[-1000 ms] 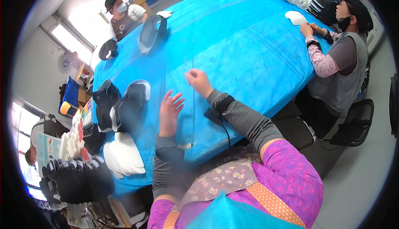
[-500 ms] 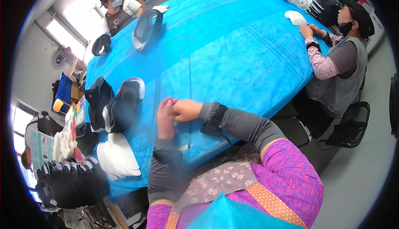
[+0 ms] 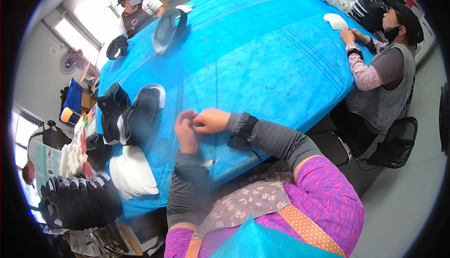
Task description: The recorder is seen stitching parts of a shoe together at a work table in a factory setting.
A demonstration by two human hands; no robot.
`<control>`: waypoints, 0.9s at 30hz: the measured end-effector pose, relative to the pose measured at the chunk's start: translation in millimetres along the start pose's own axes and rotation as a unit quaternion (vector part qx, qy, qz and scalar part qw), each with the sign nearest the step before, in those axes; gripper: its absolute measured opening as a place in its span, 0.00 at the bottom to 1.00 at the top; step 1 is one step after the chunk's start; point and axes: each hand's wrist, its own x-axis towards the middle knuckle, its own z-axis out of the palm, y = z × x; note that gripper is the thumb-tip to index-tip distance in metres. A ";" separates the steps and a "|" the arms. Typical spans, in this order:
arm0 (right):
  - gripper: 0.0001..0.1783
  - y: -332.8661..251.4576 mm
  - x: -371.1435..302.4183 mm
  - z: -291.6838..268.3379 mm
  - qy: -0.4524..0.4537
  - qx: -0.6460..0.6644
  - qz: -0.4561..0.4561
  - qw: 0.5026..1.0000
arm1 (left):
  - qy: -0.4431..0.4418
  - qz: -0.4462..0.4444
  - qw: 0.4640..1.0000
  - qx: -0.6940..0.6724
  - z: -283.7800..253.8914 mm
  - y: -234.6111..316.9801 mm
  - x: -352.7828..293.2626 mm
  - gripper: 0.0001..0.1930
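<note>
My left hand (image 3: 185, 132) is raised over the blue-covered table (image 3: 262, 61), its fingers loosely bent and apart, with nothing visible in them. Against its fingertips rests my right hand (image 3: 211, 120), its fingers curled closed; whether something small is pinched there is hidden. Left of my hands stand black padded, moulded pieces with white edges (image 3: 141, 115), beside another black moulded piece (image 3: 114, 110). Nearer to me, a fanned stack of flat white pads (image 3: 133, 172) lies by my left forearm.
Several black pieces (image 3: 79, 204) crowd the left table edge below white pads (image 3: 72, 159). Farther off lies a black-grey ring-shaped piece (image 3: 161, 42). A co-worker (image 3: 382, 66) sits at the right by a white pad (image 3: 335, 22); another person (image 3: 133, 12) is at far left.
My left hand's fingers have loosened and parted slightly from my right hand, which still touches them. The whole view has shifted a little. The pads and black pieces stay put.
</note>
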 end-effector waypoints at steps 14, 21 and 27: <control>0.14 1.5 1.1 2.1 0.001 0.015 0.020 1.000 | 0.053 -0.004 0.994 -0.099 -9.8 -3.3 2.8 0.09; 0.14 -1.2 0.5 -0.1 0.001 0.024 0.012 1.000 | 0.036 -0.020 0.995 -0.086 -14.5 -6.1 4.2 0.10; 0.13 1.4 0.9 -0.3 -0.004 0.012 0.016 1.000 | 0.030 -0.024 0.996 -0.082 -10.0 -4.0 3.7 0.10</control>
